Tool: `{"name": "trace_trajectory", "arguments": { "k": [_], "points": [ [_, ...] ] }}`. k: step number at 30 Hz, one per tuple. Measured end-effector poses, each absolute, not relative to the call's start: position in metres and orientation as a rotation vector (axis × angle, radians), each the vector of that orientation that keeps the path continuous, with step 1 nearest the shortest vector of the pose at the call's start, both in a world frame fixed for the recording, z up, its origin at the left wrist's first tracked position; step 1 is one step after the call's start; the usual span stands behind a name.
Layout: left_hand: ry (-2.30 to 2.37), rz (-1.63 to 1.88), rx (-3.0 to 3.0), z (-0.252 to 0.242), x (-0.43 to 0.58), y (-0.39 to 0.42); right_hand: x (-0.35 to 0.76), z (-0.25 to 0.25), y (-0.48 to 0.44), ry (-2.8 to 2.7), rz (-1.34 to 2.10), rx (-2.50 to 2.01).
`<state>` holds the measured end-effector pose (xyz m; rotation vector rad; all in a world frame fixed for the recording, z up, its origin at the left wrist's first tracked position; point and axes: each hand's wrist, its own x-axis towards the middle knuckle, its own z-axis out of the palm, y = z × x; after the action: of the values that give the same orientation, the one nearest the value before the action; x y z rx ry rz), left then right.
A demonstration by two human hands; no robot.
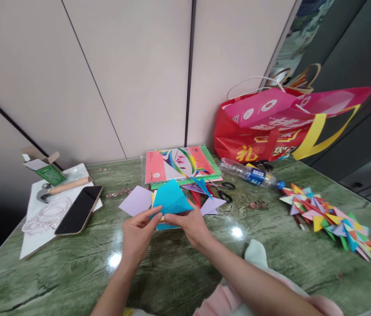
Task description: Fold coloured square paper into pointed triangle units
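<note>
We're pinching the blue paper [171,197] by its near edge, left hand [137,235] and right hand [194,226] both closed on it, tip toward the worktop's [73,263] far edge

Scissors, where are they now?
In the head view the scissors lie on the green table, right of centre, between the coloured paper pack and the plastic bottle, just beyond the blue paper that the left hand and right hand hold.

The table [179,272] is polished green stone, glossy enough to mirror lamps, the blue paper [170,199] is matt and smooth, the hammer [69,185] has a bare wooden handle and dull metal head, and the bottle [244,172] is clear plastic.
</note>
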<state>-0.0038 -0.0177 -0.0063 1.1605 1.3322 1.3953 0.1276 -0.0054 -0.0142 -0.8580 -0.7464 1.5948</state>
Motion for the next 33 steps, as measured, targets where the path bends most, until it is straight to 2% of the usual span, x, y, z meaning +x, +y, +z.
{"name": "trace_trajectory", "arguments": {
  "k": [8,18,33],
  "points": [
    [1.306,1.366,1.142,-0.006,-0.003,-0.019,0.127,-0.011,-0.007,-0.776,1.575,-0.898],
    [1.313,1.312,1.177,-0.008,-0.006,-0.018,0.135,-0.011,-0.002,-0.729,1.764,-0.893],
    [1.286,1.446,1.005,-0.003,-0.018,-0.011,0.156,-0.010,0.016,-0.556,1.771,-0.878]
  ]
}}
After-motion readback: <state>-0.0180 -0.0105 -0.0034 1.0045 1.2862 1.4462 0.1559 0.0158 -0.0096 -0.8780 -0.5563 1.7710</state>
